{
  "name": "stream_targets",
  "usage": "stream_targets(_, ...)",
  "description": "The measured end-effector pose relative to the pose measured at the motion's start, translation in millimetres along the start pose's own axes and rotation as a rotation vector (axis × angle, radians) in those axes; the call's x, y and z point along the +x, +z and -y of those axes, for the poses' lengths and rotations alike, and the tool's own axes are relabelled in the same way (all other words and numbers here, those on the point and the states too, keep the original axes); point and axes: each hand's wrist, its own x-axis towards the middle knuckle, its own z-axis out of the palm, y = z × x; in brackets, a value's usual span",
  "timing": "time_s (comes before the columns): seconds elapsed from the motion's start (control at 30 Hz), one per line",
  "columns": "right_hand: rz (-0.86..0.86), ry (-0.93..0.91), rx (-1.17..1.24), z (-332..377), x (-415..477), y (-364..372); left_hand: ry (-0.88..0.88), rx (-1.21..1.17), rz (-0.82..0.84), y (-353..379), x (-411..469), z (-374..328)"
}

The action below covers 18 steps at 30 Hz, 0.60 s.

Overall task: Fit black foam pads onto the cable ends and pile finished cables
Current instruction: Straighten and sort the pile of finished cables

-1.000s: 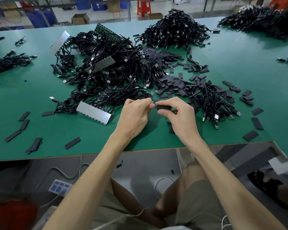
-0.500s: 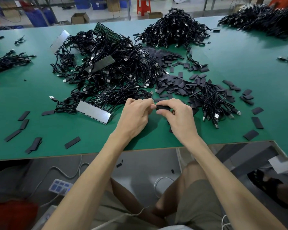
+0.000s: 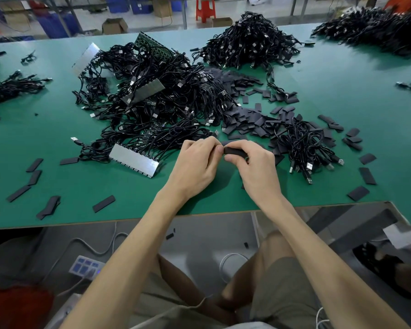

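My two hands meet over the green table [image 3: 81, 186] near its front edge. My right hand [image 3: 256, 169] pinches a black foam pad [image 3: 234, 151] between thumb and fingers. My left hand [image 3: 197, 162] has its fingers curled against the pad's left end; what they hold is hidden, most likely a cable end. A big tangle of black cables [image 3: 157, 103] lies just beyond my hands. Loose foam pads [image 3: 252, 119] are heaped to its right. A smaller bundle of cables [image 3: 304, 143] lies at my right.
Silver connector strips [image 3: 133, 160] stick out of the tangle at the left. Single pads [image 3: 103, 203] are scattered along the front edge. More cable piles [image 3: 249, 41] sit at the back and the far right [image 3: 375, 29]. Below the table are my knees and a power strip [image 3: 87, 268].
My hands have stayed in place; the right fingers shifted slightly along the foam pad, and the two hands pressed closer together.
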Motion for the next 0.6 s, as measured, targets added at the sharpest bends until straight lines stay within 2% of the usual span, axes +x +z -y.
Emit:
stream_targets(0.27, 0.022, 0.001, 0.042, -1.0, 0.5, -1.2, -0.011, -0.049, 0.031, -2.6, 0.8, 0.8)
stream_targets(0.6, 0.023, -0.079, -0.07, 1.0, -1.7, -0.3, 0.029, -0.06, 0.023, -4.4, 2.2, 9.0)
